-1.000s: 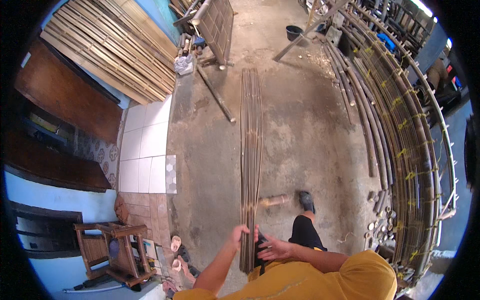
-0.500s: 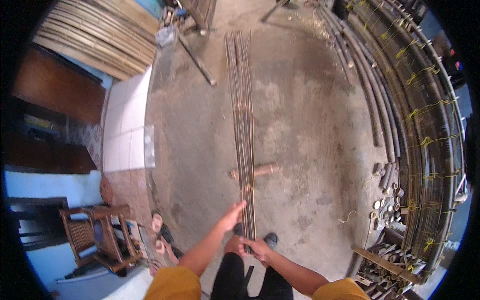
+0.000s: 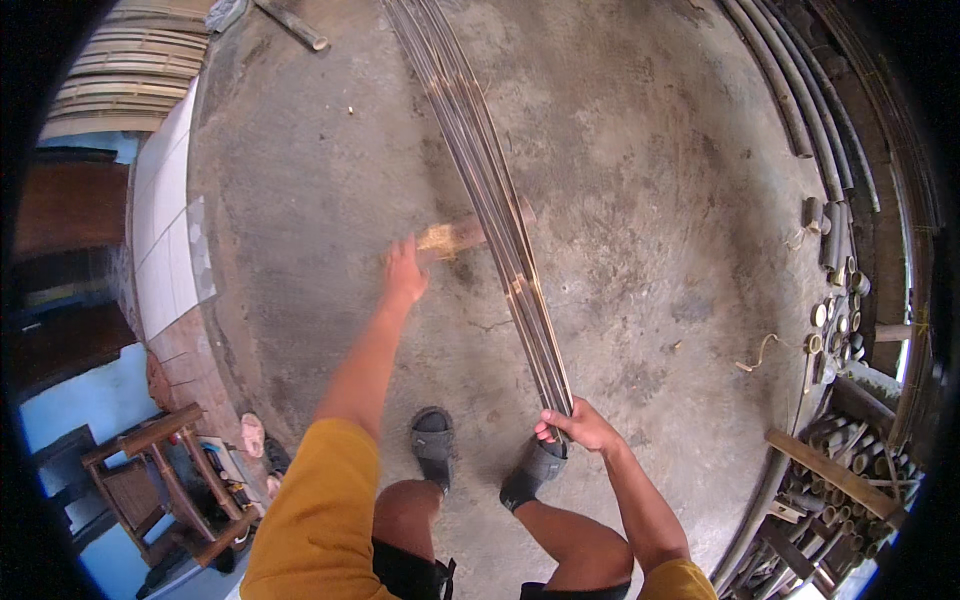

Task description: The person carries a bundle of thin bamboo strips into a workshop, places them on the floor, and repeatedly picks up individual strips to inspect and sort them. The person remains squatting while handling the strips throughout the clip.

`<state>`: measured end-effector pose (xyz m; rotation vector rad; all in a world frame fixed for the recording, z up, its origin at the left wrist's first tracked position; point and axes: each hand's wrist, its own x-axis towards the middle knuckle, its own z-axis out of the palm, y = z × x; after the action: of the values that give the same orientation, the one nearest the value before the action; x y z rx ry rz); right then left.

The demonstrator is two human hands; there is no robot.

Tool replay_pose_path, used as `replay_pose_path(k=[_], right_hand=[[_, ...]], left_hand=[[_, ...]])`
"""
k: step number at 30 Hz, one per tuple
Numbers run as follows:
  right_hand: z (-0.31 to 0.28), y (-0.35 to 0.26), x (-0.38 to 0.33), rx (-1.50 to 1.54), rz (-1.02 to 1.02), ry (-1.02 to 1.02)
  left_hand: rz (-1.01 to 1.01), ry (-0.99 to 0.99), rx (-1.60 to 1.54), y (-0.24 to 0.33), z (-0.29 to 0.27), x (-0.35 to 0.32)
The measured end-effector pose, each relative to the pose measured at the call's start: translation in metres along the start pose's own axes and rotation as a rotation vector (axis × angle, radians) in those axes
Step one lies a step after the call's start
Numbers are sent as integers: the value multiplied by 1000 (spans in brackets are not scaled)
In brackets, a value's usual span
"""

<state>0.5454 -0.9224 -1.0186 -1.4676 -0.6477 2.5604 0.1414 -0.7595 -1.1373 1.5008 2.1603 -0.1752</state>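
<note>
A long bundle of thin, dark-and-tan bamboo strips (image 3: pixel 490 190) runs away from me across the floor. My right hand (image 3: pixel 585 427) is closed around its near end, just above my right sandal. Farther out, a short bamboo piece (image 3: pixel 470 234) lies crosswise under the strips, its left end pale yellow and blurred. My left hand (image 3: pixel 405 275) reaches to that left end. Motion smears its fingers, so whether they grip or only touch the piece is unclear.
Long bamboo poles (image 3: pixel 780 80) lie along the right. Cut bamboo pieces (image 3: pixel 840 320) and a heap of bamboo offcuts (image 3: pixel 850 460) sit nearer on that side. At the left stands a wooden chair (image 3: pixel 165 480). Another pole (image 3: pixel 290 25) lies at the far left.
My left hand has left the strips and moved out to the short bamboo piece. The right hand keeps the near end, now farther right, and the bundle slants. The view has shifted nearer.
</note>
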Motion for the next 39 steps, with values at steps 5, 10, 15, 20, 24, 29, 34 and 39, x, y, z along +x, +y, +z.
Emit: replay_pose_path(k=[5, 10, 15, 20, 24, 29, 34, 39], right_hand=[[2, 38, 40, 35, -43, -42], [6, 77, 84, -307, -210, -101], [37, 54, 60, -56, -218, -336], [30, 128, 135, -264, -217, 65], [52, 116, 134, -73, -121, 105], [34, 111, 127, -416, -160, 90], [31, 96, 95, -443, -303, 158], [-29, 133, 122, -712, -418, 445]], left_hand=[[140, 48, 172, 0, 24, 32], [266, 50, 232, -20, 51, 12], [307, -175, 234, -36, 78, -85], [367, -223, -24, -48, 100, -108], [123, -309, -819, -85, 132, -65], [-102, -289, -919, -6, 67, -92], [68, -141, -936, -19, 77, -88], [-28, -164, -913, -40, 106, -77]])
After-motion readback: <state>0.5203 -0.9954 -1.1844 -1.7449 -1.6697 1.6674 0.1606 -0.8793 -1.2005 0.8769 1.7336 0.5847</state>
